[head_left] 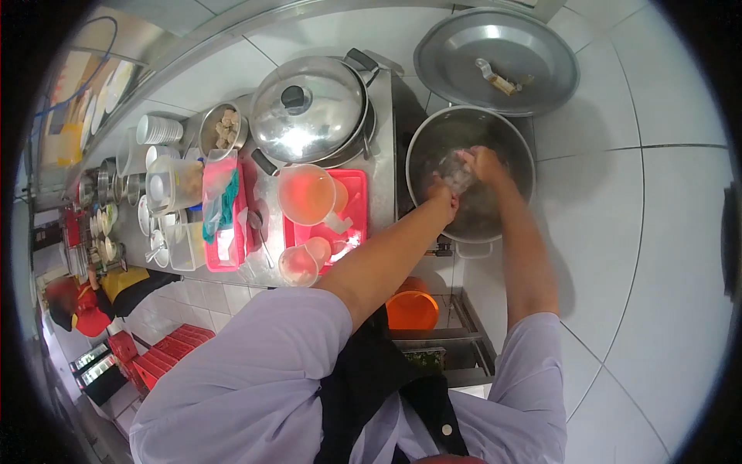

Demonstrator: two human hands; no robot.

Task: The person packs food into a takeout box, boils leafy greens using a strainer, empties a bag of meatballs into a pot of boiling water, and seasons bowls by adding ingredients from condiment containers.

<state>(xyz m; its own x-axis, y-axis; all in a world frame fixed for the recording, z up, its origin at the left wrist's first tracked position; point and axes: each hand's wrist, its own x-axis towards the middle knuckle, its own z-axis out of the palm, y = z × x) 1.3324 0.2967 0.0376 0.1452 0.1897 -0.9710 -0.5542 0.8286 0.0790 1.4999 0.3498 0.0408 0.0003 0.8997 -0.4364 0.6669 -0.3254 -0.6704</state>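
Over the mouth of a large deep pot (525,174), both hands grip a crumpled, see-through plastic bag (457,176). My left hand (444,198) is closed on its lower left side. Closed on its upper right side is my right hand (481,164). What the bag contains, if anything, is too blurred to tell. Murky grey-green liquid or steam shows inside the pot around the hands. A wide round metal lid or tray (456,50) lies beyond the pot, with a small clear-and-brown item (498,79) on it.
Left of the pot stand a lidded pan (309,116), a measuring jug (305,193) on a pink tray (355,185), and a bowl of meat-like chunks (224,127). An orange bucket (413,308) is below. A person in a red top (93,309) is far left.
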